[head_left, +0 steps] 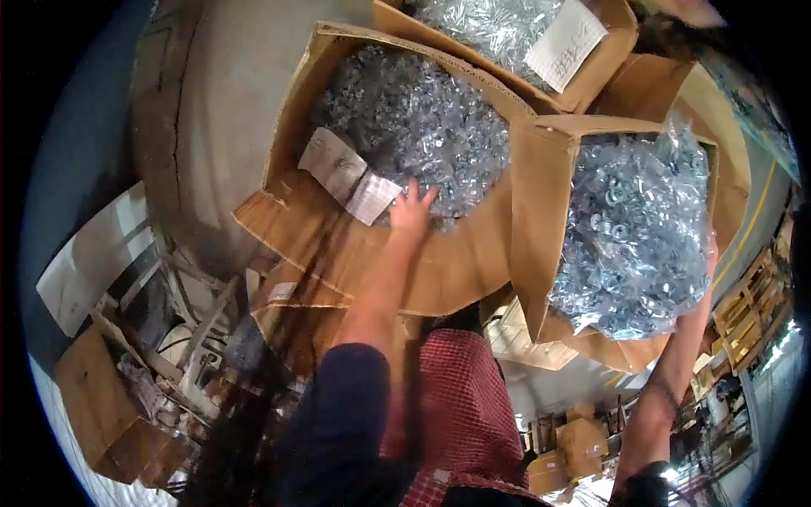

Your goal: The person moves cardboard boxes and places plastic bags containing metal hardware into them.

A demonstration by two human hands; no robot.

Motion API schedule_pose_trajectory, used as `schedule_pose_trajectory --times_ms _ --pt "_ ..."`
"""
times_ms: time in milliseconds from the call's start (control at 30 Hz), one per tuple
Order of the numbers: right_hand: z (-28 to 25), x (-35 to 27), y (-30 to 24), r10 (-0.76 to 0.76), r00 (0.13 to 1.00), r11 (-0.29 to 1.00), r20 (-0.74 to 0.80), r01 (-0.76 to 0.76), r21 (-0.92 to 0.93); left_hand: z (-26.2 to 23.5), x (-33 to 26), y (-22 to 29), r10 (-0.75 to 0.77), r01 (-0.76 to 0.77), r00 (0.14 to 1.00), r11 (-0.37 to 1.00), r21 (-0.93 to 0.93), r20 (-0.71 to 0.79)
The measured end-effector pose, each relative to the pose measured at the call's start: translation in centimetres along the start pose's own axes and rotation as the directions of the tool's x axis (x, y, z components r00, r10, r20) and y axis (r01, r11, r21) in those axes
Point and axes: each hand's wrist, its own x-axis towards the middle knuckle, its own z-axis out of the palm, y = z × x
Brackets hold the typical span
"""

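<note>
My left hand [410,211] reaches over the near wall of a large cardboard box [338,253], its fingers spread. It rests at the near edge of a heap of small clear bags [431,127] of metal hardware. Beside its fingertips lies a creased white paper sheet [346,173] with writing. To the right, a second cardboard box [536,211] is heaped with clear bags [634,228] of shiny metal ring-like parts. My right hand [712,258] is at the right side of that heap, its fingers mostly hidden, so its grip cannot be made out.
Behind these stands another cardboard box [612,63] of clear bags, with a white written sheet [566,42] on its edge. Scrap wood and a brown carton [97,393] lie at the lower left. Pallets [752,300] stand at the far right, near a yellow floor line [754,220].
</note>
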Motion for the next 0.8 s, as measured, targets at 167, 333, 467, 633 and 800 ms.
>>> schedule_pose_trajectory --times_ms 167,333,467,633,800 --pt "-1.2 -0.8 -0.3 0.009 1.0 1.0 -0.006 -0.009 0.004 -0.9 -1.6 2.4 -0.006 0.004 0.999 0.998 0.059 0.037" --pt "-0.9 -0.6 -0.1 -0.018 1.0 1.0 0.02 0.018 0.008 -0.5 0.2 0.4 0.022 -0.03 0.999 0.982 0.185 0.045" --pt "-1.1 -0.6 0.0 -0.029 0.999 0.999 0.024 0.028 0.024 -1.6 0.2 -0.6 0.133 -0.128 0.989 0.989 0.068 -0.072" --pt "-1.2 -0.4 0.1 -0.032 0.998 0.997 0.046 0.029 0.066 -4.2 -1.3 -2.1 0.1 -0.119 0.984 0.985 -0.127 -0.144" --pt "-1.7 -0.7 -0.7 -0.046 0.998 0.993 0.037 0.041 0.115 -7.8 -3.5 -2.5 0.059 -0.094 0.984 0.974 -0.206 -0.17"
